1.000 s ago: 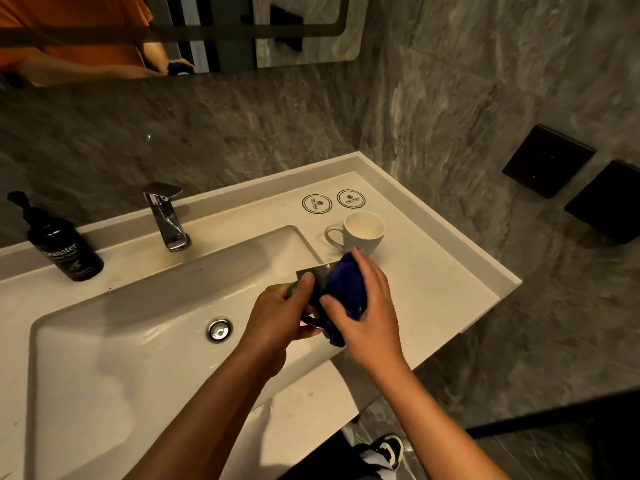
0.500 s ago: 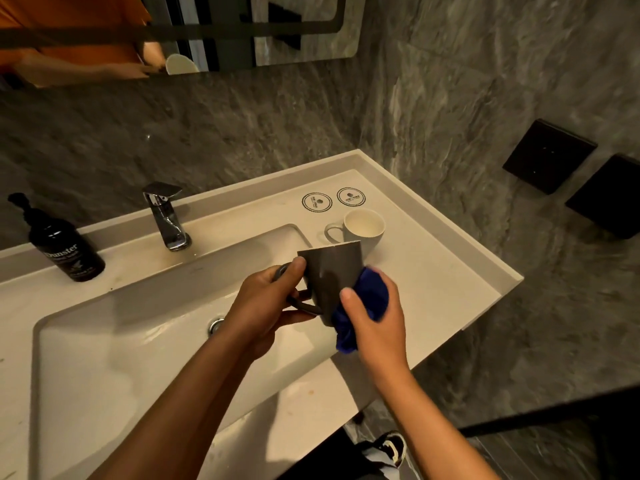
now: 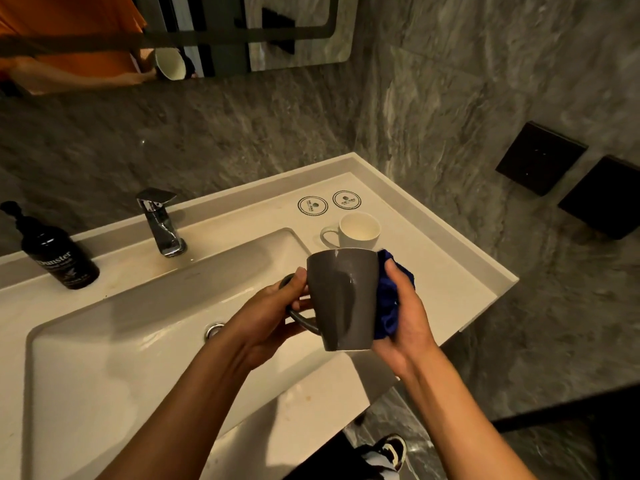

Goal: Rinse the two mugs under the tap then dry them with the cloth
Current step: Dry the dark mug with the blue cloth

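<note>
We see a dark grey mug (image 3: pixel 341 299), glossy and upright, held in the air over the right end of a pale sink (image 3: pixel 104 358). The left hand (image 3: pixel 266 317) curls its fingers through the mug's handle, gripping it. The right hand (image 3: pixel 403 317) pinches a bunched blue cloth (image 3: pixel 389 303) against the mug's right side, fingers curled round the cloth. Just behind, a white mug (image 3: pixel 358 232) stands on the counter (image 3: pixel 450 292) near two round printed coasters (image 3: pixel 329 203). A chrome tap (image 3: pixel 161 223) and a black pump bottle (image 3: pixel 57 258) stand further left.
</note>
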